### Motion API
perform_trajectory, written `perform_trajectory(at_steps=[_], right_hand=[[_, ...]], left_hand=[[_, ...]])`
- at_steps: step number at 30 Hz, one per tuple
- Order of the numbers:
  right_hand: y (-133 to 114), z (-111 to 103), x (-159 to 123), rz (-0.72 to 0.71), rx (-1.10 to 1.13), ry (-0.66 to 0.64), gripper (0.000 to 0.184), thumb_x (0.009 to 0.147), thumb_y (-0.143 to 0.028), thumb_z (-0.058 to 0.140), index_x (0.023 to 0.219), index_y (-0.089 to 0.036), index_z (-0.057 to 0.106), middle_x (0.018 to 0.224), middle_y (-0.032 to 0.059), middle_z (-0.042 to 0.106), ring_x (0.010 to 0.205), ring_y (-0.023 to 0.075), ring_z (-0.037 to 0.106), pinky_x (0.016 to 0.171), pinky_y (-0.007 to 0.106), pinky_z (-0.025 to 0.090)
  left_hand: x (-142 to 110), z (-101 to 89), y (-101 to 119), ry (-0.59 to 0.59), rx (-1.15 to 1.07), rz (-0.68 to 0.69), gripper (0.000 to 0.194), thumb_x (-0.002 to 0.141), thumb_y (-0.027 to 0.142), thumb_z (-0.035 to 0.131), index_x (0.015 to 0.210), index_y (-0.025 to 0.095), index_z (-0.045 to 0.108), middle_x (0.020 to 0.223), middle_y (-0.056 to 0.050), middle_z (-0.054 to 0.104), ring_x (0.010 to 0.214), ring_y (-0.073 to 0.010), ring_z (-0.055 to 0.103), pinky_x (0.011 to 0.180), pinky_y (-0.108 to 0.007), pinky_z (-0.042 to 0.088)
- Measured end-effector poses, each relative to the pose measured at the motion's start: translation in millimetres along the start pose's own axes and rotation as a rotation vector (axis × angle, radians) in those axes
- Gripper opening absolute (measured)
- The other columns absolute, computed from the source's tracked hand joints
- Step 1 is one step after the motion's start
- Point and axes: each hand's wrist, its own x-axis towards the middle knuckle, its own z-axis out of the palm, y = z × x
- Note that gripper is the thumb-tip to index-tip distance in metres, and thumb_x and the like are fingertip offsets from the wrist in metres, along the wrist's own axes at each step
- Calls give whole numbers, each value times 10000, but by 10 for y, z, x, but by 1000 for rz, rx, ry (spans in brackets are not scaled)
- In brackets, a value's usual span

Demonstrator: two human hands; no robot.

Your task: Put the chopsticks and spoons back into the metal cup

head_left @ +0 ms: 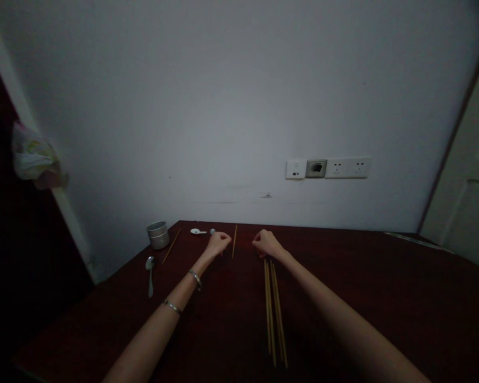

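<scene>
My left hand (pixel 219 243), with two bangles on the wrist and forearm, is just left of a lone thin wooden chopstick (pixel 234 242). Its fingers are curled together, and a narrow gap seems to part them from the stick. Across from it, my right hand (pixel 266 243) has its fingers drawn in and its tips facing left. What either hand pinches, if anything, is too small and dark to see. Below my right hand lie several long chopsticks (pixel 268 314) side by side, pointing toward me.
On the dark red table (pixel 207 330), at the left, are a grey metal cup (pixel 158 235), another chopstick (pixel 171 247), a metal spoon (pixel 150 276) and a white spoon (pixel 198 231). A small pale round object (pixel 212 232) sits behind my left hand. The wall (pixel 239 117) bounds the table's back.
</scene>
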Motion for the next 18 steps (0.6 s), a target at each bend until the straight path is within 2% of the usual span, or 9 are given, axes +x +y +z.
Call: perform_trajectory(at_steps=[4, 8, 12, 18], right_hand=[[-152, 227, 244, -30, 104, -69, 256, 716, -128, 479, 920, -86, 627, 655, 72, 678, 460, 109, 610, 424, 146, 461], [-243, 395, 474, -40, 56, -45, 261, 697, -86, 492, 919, -94, 629, 724, 76, 681, 467, 102, 614, 431, 137, 457], [-209, 523, 698, 7, 20, -23, 226, 699, -83, 506, 885, -90, 634, 797, 100, 676, 475, 110, 621, 447, 154, 467], [-111, 713, 897, 106, -57, -3, 184, 722, -133, 544, 882, -94, 627, 845, 123, 667, 541, 142, 644, 505, 195, 493]], left_hand=[[87, -470, -356, 189, 506, -38, 152, 718, 184, 514, 799, 122, 626, 836, -121, 645, 796, -198, 606, 622, -221, 432], [126, -898, -670, 178, 880, -96, 243, 751, 120, 428, 900, 87, 616, 935, -189, 623, 890, -265, 598, 707, -312, 457], [140, -1116, -908, 156, 1004, -151, 272, 765, 115, 407, 947, 76, 604, 972, -203, 608, 918, -274, 589, 732, -344, 466], [189, -1245, -1220, 165, 992, -223, 263, 766, 134, 411, 944, 89, 600, 974, -185, 610, 933, -284, 581, 742, -360, 467]])
